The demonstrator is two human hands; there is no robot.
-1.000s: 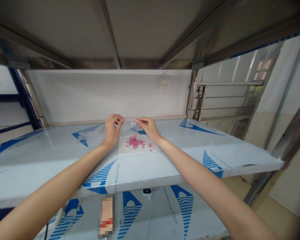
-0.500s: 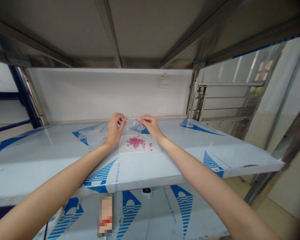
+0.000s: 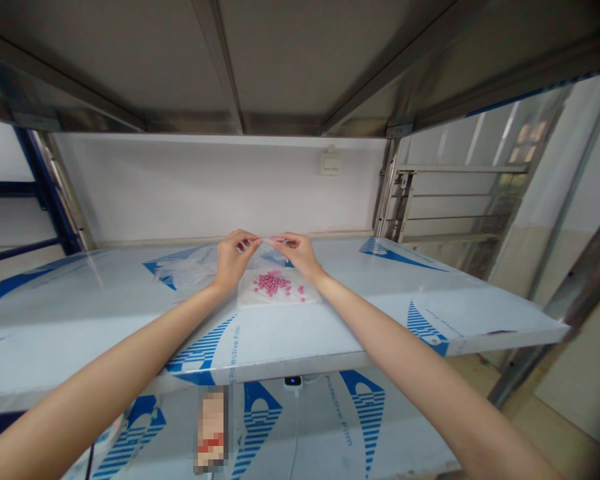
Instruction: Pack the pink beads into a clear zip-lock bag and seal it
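A small clear plastic bag [image 3: 266,252] hangs between my hands, its top edge pinched by both. My left hand [image 3: 233,257] grips that edge from the left with thumb and forefinger. From the other side, my right hand [image 3: 300,253] pinches it too, and the fingertips of both hands nearly meet. Just below them, several small pink beads [image 3: 273,284] lie in a loose pile on a white sheet or flat bag [image 3: 253,298]; which of the two I cannot tell. More crumpled clear plastic [image 3: 187,272] rests left of my left hand.
The film-covered metal shelf [image 3: 300,337] spans the view, with another shelf [image 3: 290,67] overhead. Metal posts [image 3: 386,187] stand at the back. On a lower level are a small device with a lit display [image 3: 293,381], a white cable [image 3: 296,433] and a pixelated object [image 3: 212,430].
My hands have come closer together along the bag's top edge, narrowing the gap between the fingertips. The beads have not moved.
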